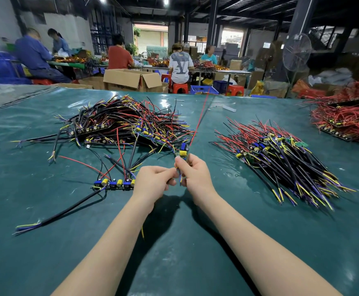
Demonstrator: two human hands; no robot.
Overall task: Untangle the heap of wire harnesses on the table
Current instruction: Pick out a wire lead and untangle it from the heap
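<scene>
One small harness board (183, 151) sits clamped in the curled fingers (180, 164) of my right hand (195, 175), red wire (197, 124) running upward; fingers (170, 173) of my left hand (152, 183) pinch its wires just below. The tangled heap (127, 122) lies toward the far left of the desk (249, 221).

Bright, even overhead light from ceiling lamps (165, 1); soft glare on the desk (25, 178), dark shadows under both forearms (114, 242); wide-angle bending at edges, background slightly soft
</scene>
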